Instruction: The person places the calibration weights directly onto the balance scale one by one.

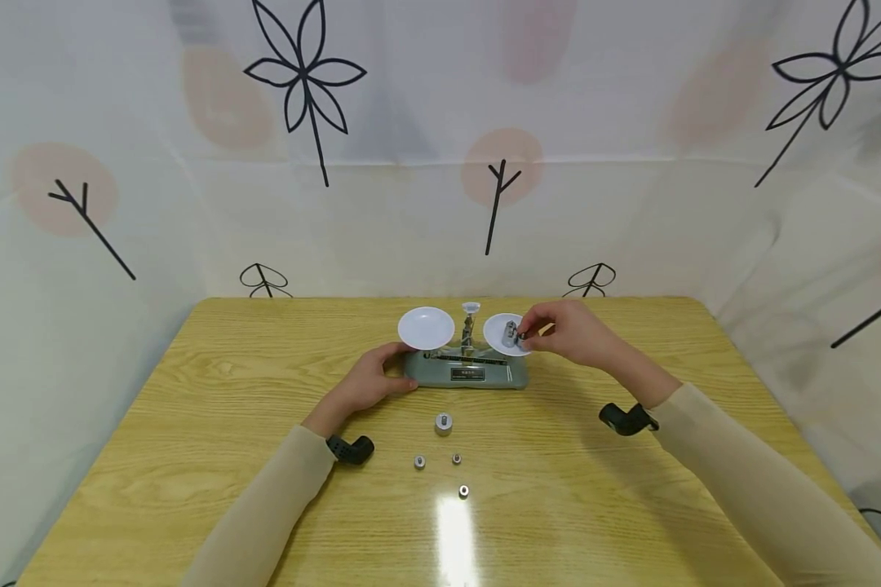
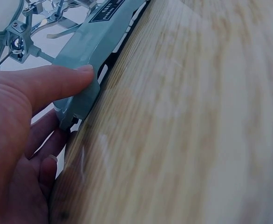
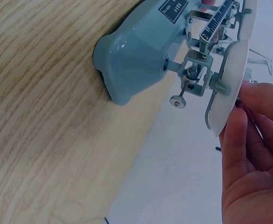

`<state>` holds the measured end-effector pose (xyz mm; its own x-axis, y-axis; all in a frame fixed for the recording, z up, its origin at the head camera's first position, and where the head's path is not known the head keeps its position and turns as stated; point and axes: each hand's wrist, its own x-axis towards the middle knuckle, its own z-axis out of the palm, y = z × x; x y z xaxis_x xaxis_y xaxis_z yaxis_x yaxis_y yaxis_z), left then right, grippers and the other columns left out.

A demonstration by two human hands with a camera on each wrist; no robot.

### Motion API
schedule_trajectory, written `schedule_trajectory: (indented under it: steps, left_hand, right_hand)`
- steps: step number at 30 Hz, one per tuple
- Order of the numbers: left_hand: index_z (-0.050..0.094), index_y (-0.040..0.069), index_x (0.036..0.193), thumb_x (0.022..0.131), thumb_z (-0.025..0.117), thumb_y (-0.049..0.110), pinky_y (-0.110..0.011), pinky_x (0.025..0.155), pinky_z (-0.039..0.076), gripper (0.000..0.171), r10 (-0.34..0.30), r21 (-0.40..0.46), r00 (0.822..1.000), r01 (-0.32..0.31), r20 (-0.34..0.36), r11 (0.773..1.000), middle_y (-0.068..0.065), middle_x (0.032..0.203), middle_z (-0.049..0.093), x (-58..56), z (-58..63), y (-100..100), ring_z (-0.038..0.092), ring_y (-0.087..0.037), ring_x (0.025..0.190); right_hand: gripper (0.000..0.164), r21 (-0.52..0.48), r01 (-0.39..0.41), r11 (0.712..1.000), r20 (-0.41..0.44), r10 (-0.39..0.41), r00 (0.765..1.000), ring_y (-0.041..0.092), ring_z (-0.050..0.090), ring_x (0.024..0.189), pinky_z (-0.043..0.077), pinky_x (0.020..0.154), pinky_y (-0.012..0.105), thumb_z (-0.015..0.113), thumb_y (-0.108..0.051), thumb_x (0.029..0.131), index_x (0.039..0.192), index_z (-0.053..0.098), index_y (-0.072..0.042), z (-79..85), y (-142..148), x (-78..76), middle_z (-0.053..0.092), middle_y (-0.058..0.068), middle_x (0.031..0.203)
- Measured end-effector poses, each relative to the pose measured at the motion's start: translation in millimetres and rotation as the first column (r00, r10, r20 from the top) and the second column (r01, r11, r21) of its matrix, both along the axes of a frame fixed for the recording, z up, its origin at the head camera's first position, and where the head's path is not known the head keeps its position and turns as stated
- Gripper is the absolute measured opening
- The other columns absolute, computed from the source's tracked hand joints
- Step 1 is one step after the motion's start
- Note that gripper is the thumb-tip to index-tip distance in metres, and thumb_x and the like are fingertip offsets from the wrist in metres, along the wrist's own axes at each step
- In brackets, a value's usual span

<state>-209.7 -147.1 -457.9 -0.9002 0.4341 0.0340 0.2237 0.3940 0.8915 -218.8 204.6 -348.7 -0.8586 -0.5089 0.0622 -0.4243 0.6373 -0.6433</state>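
Observation:
A balance scale with a grey-green base (image 1: 433, 372) stands toward the back of the table. My left hand (image 1: 370, 380) holds the base's left end; in the left wrist view the thumb (image 2: 64, 84) lies on its front and the other fingers reach behind. The left white pan (image 1: 426, 328) carries nothing. Over the right white pan (image 1: 493, 326), my right hand (image 1: 568, 333) pinches a small metal weight (image 1: 522, 337), mostly covered by the fingertips. Beside it on that pan stands a larger metal weight (image 1: 510, 333). From below, the right wrist view shows fingers at the pan's rim (image 3: 229, 93).
In front of the scale, a large knobbed weight (image 1: 444, 424) and several smaller ones, among them a small weight (image 1: 419, 462), stand on the wooden table (image 1: 264, 367). A patterned white cloth (image 1: 396, 228) hangs behind and at both sides.

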Motion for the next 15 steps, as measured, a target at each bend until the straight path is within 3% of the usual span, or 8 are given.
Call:
schedule_trajectory:
  steps: [4, 6, 10, 15]
  left_hand:
    - [0.051, 0.001, 0.142, 0.085, 0.079, 0.008, -0.05, 0.113, 0.032, 0.063, -0.002, 0.009, 1.0, 0.002, 0.003, 1.0, -0.015, 0.144, 0.051, 0.6, -0.3, 0.2, 0.041, -0.032, 0.138]
    - [0.051, -0.001, 0.142, 0.086, 0.078, 0.005, -0.051, 0.113, 0.032, 0.062, -0.002, 0.001, 1.0, 0.002, 0.007, 1.0, -0.018, 0.144, 0.05, 5.5, 7.8, 1.9, 0.04, -0.034, 0.139]
    - [0.052, 0.0, 0.141, 0.086, 0.078, 0.007, -0.049, 0.113, 0.032, 0.061, 0.001, -0.022, 1.0, -0.001, 0.008, 1.0, -0.015, 0.143, 0.051, 6.2, 8.9, 2.3, 0.039, -0.032, 0.139]
    - [0.053, 0.005, 0.141, 0.085, 0.079, 0.012, -0.046, 0.114, 0.032, 0.061, 0.009, -0.024, 1.0, -0.009, 0.008, 1.0, -0.01, 0.143, 0.052, 2.6, 1.8, 0.3, 0.04, -0.028, 0.14]
  right_hand:
    - [0.014, 0.002, 0.001, 1.0, 0.002, -0.001, 1.0, 0.022, 0.066, 0.091, 0.055, 0.074, 0.036, 0.078, -0.002, 0.085, 0.097, 0.072, -0.006, 0.4, -0.5, 0.2, 0.07, 0.005, 0.097]
    - [0.014, 0.001, 0.004, 1.0, 0.008, -0.004, 1.0, 0.022, 0.066, 0.092, 0.055, 0.074, 0.036, 0.077, -0.002, 0.085, 0.097, 0.072, -0.006, 0.6, -0.4, 0.6, 0.07, 0.005, 0.098]
    - [0.014, -0.005, 0.011, 1.0, 0.016, -0.011, 1.0, 0.022, 0.066, 0.092, 0.055, 0.075, 0.037, 0.077, -0.002, 0.085, 0.098, 0.072, -0.005, 1.2, 0.4, 2.2, 0.07, 0.005, 0.098]
    - [0.014, -0.022, 0.013, 1.0, 0.012, -0.012, 1.0, 0.023, 0.066, 0.092, 0.056, 0.077, 0.037, 0.077, -0.001, 0.086, 0.098, 0.073, -0.005, 1.4, 2.2, 1.9, 0.07, 0.006, 0.098]
